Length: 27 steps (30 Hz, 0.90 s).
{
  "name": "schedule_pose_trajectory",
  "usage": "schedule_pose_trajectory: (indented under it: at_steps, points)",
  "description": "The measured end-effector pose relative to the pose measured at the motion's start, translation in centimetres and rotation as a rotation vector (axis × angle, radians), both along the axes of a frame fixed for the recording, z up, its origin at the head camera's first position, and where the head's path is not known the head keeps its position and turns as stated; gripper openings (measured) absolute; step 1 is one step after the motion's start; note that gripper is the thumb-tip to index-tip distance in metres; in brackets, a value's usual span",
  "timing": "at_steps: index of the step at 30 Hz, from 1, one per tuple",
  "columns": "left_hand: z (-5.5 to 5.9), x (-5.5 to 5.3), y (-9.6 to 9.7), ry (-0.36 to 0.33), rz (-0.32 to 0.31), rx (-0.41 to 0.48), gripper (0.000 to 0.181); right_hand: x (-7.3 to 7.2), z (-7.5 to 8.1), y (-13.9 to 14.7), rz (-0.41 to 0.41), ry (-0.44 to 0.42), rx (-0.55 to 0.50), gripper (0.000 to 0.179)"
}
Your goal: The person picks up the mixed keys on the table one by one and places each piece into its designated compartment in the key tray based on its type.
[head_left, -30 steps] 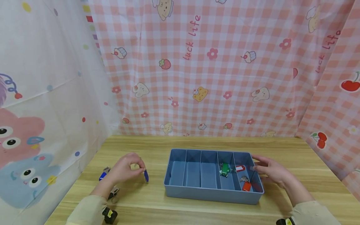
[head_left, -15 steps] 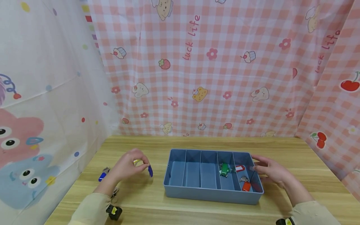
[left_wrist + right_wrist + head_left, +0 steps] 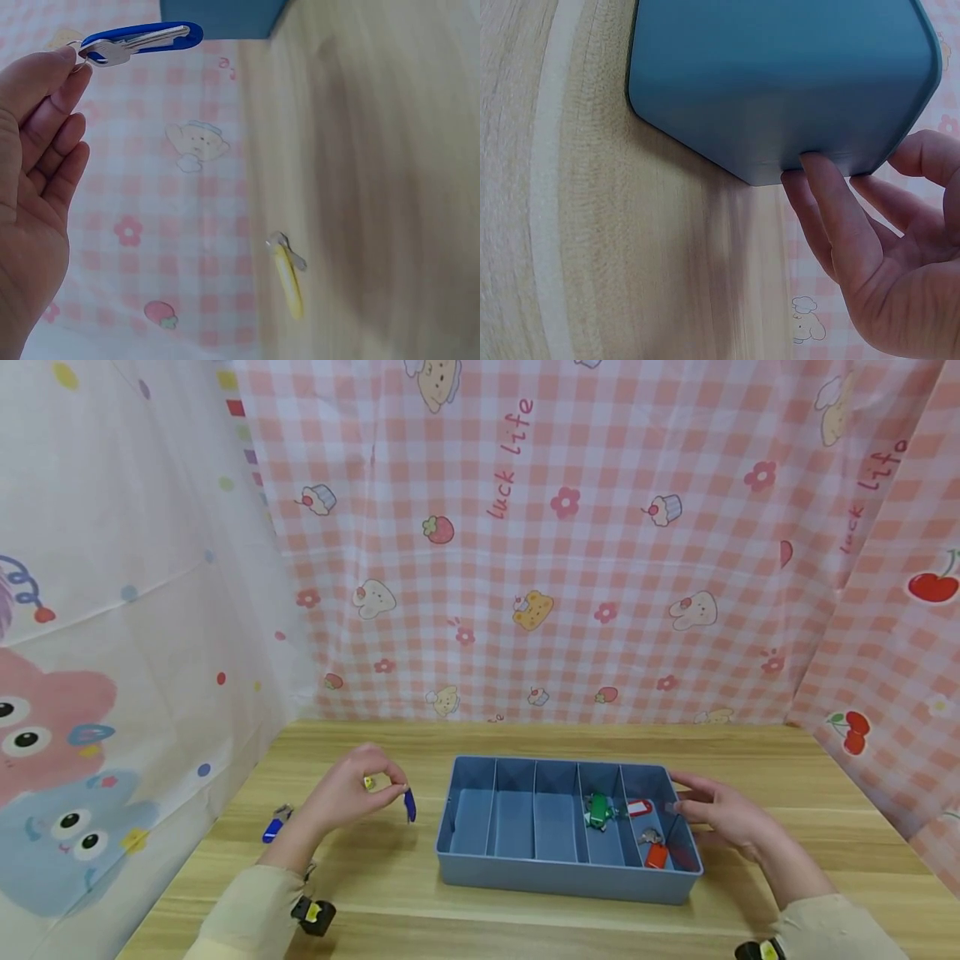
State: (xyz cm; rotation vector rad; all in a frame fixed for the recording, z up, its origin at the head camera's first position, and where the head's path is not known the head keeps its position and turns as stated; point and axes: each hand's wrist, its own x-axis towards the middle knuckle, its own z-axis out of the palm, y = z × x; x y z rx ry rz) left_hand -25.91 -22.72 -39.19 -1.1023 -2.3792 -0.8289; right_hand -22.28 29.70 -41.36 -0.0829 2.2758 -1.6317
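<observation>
Now the left grip (image 3: 356,789) is more to the right than a second ago, so it is nearer the box (image 3: 555,877). Its thumb and finger are together, clamped on the ring of a blue tag (image 3: 410,806). The tag hangs in the air over the desk (image 3: 420,910), left of the box and not touching it. The tag is a bit higher too. In the left wrist view, a silver key (image 3: 112,52) hangs beside it on the same ring.

The right grip (image 3: 723,814) has not moved. It holds the right end of the box, with fingers on the outside wall and the thumb at the rim. The box stays put too. Its green tag (image 3: 598,811) is still in the second slot from the right, and two red tags (image 3: 656,857) are still in the last slot.

Another blue tag (image 3: 273,831) lies in the same spot on the left. A yellow tag (image 3: 288,281) lies behind the left grip. The left sleeve (image 3: 247,910) now hides most of a loose key (image 3: 309,871).
</observation>
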Motion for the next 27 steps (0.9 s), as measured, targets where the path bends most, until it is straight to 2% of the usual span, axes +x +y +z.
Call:
schedule_pose_trajectory:
  at_steps: [9, 16, 22, 27]
  points:
    - [1.3, -0.3, 2.1, 0.068, -0.035, 0.025, 0.018, 0.0, 0.0, 0.0, 0.005, 0.004, -0.012, 0.067]
    - [2.5, -0.6, 4.1, 0.057, -0.048, 0.024, 0.014, 0.0, 0.0, 0.0, 0.009, 0.006, -0.012, 0.067]
    - [3.1, -1.1, 5.9, 0.098, -0.067, 0.015, 0.01, 0.0, 0.0, -0.1, 0.005, 0.004, -0.004, 0.065]
    - [3.6, -0.9, 7.4, 0.073, -0.073, 0.015, 0.008, 0.1, 0.1, -0.1, 0.005, 0.007, 0.0, 0.065]
